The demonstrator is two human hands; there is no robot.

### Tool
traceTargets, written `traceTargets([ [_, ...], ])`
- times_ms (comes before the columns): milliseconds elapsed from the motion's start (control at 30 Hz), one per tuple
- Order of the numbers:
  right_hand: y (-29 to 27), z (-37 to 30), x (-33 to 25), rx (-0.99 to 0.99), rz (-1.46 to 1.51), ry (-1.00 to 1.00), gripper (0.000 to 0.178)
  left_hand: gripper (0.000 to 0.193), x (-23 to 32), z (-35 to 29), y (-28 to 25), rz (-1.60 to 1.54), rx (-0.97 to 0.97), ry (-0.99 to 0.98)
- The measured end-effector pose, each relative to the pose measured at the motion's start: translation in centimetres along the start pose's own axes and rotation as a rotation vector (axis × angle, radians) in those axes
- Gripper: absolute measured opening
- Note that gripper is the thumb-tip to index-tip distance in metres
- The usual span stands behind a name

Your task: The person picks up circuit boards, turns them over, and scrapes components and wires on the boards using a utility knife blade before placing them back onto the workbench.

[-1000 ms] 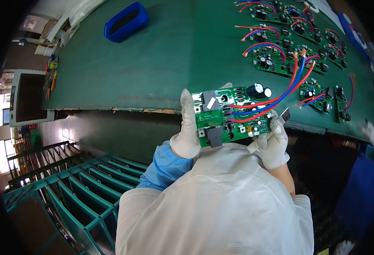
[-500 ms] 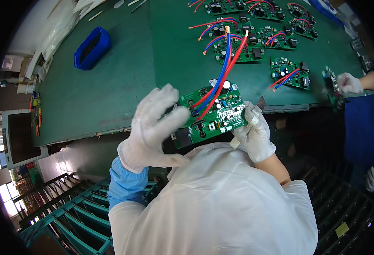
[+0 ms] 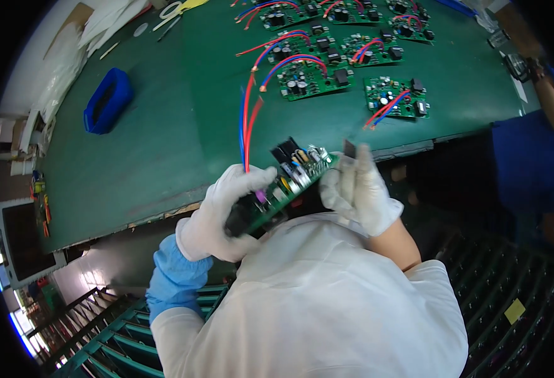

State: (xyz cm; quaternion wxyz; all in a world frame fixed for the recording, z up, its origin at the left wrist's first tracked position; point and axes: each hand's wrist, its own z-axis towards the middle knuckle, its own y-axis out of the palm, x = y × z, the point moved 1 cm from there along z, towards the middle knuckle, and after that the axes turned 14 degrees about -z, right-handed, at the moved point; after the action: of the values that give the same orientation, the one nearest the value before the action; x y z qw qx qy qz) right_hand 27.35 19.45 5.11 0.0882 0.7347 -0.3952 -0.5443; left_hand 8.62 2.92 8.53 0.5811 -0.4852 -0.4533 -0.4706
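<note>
My white-gloved left hand [image 3: 226, 205] is closed around the left end of a green circuit board [image 3: 288, 200], which is held tilted in front of my chest. Tall parts stand out along its upper side. Long red and blue wires [image 3: 247, 126] rise from the board past my left thumb, slightly blurred. At the board's right end is my gloved right hand [image 3: 365, 192], its fingers closed on a small dark flat piece [image 3: 350, 149] that sticks up above them. Whether the right fingers also touch the board I cannot tell.
Several wired circuit boards [image 3: 315, 79] lie on the green table [image 3: 144, 151], one [image 3: 397, 97] near its front edge. A blue tray [image 3: 108, 101] stands at left. Another person's arm [image 3: 551, 107] shows at far right. Slatted racks [image 3: 126, 343] stand below.
The board has tipped from facing up to nearly edge-on, and its wires have swung left. My left hand has closed on it. The other person's gloved hand and board have left the view.
</note>
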Motion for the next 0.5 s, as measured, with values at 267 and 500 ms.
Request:
traceTargets([
  [267, 1.5, -0.2, -1.0, 0.386, -0.588, -0.35, 0.041, 0.103, 0.6, -0.3, 3.6, -1.528, 0.678, -0.34],
  [500, 1.4, -1.0, -0.2, 0.303, -0.434, -0.26, 0.04, 0.093, -0.1, -1.8, 3.7, -1.404, 0.826, -0.429],
])
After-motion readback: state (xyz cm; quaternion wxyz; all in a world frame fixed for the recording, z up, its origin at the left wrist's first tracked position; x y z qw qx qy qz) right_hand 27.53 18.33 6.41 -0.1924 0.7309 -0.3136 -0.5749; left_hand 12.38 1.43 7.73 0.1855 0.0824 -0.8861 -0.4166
